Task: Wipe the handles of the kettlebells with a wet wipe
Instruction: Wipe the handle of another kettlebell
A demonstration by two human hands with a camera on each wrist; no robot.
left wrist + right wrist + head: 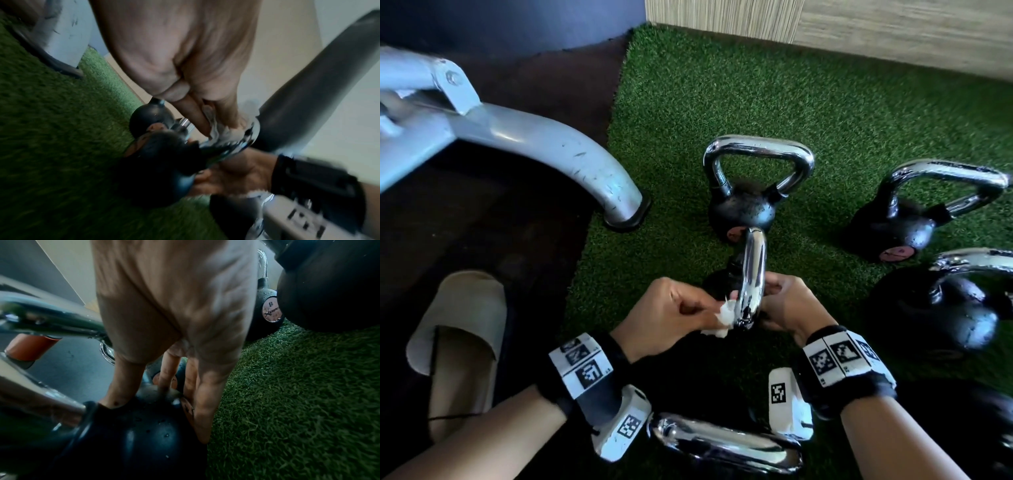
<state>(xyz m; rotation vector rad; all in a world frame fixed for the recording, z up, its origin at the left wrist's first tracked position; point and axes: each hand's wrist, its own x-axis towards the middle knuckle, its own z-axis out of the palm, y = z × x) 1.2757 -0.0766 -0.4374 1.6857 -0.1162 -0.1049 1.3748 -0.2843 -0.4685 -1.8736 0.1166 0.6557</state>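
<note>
A small black kettlebell point(717, 281) sits tilted on the green turf, its chrome handle point(754, 274) edge-on toward me. My left hand point(717, 308) pinches a crumpled white wet wipe point(725, 317) against the near lower part of that handle. The left wrist view shows the wet wipe point(213, 129) squeezed between thumb and fingers onto the chrome handle point(236, 144). My right hand point(774, 294) grips the kettlebell from the right. In the right wrist view my right hand point(160, 394) has its thumb and fingers wrapped round the black ball point(139, 434).
Other kettlebells stand on the turf point(722, 85): one behind point(743, 209), one at right point(893, 229), a bigger one point(959, 315), and a chrome handle point(726, 442) under my wrists. A grey machine leg point(544, 140) and a beige slipper point(462, 325) lie left.
</note>
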